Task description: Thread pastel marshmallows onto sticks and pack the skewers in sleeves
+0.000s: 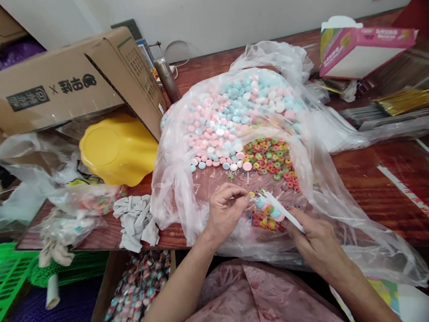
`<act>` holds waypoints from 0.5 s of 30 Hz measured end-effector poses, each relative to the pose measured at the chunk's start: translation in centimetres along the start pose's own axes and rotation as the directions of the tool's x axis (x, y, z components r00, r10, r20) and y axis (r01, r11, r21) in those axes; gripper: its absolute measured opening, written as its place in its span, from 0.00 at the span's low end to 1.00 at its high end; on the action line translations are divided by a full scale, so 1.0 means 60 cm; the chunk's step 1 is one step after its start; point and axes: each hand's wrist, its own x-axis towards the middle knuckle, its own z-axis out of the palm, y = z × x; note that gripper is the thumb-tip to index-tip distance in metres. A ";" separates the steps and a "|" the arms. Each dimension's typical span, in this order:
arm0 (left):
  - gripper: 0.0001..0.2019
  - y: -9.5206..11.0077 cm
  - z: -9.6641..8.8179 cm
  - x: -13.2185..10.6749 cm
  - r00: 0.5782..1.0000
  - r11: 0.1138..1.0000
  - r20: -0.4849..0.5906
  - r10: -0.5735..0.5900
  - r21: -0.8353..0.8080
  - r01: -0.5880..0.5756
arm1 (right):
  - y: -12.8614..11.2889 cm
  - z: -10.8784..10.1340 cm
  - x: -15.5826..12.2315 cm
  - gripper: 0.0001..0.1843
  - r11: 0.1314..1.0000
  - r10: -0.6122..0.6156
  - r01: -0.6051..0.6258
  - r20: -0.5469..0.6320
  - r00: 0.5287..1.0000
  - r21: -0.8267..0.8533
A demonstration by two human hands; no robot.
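My right hand [315,237] is closed around a few thin white sticks [286,212], which slant up and left. Blue, pink and greenish rounded pieces [269,208] sit along them, apparently threaded on. My left hand [224,212] is pinched close to the sticks' tips; a small yellow ring shows by its fingertips, but what the fingers hold is unclear. Just beyond lie pink, white and pale blue round candies [216,143] in an open clear plastic bag [175,184]. Red, green and orange ring candies [268,156] lie beside them, and more ring candies [265,221] lie under my hands.
A cardboard box [61,89] and a yellow scalloped container [116,149] stand left. Grey cloth [137,220] lies at the table edge. Below is a box of colourful strung pieces [139,293]. A pink carton [362,50] and gold ties [406,100] are right.
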 end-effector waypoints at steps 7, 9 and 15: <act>0.05 -0.007 0.009 -0.007 0.999 0.996 -0.009 -0.048 -0.080 0.047 | 0.000 0.000 -0.002 0.13 0.998 -0.068 0.068 0.031 0.997 -0.005; 0.07 -0.010 0.009 -0.007 0.988 0.977 -0.005 -0.152 -0.153 0.150 | -0.002 -0.003 0.001 0.12 0.996 -0.068 0.065 0.053 0.996 0.056; 0.13 -0.013 0.006 -0.005 0.896 0.817 0.015 -0.444 -0.403 0.411 | 0.004 -0.005 0.004 0.16 0.981 0.037 -0.055 0.102 0.994 0.185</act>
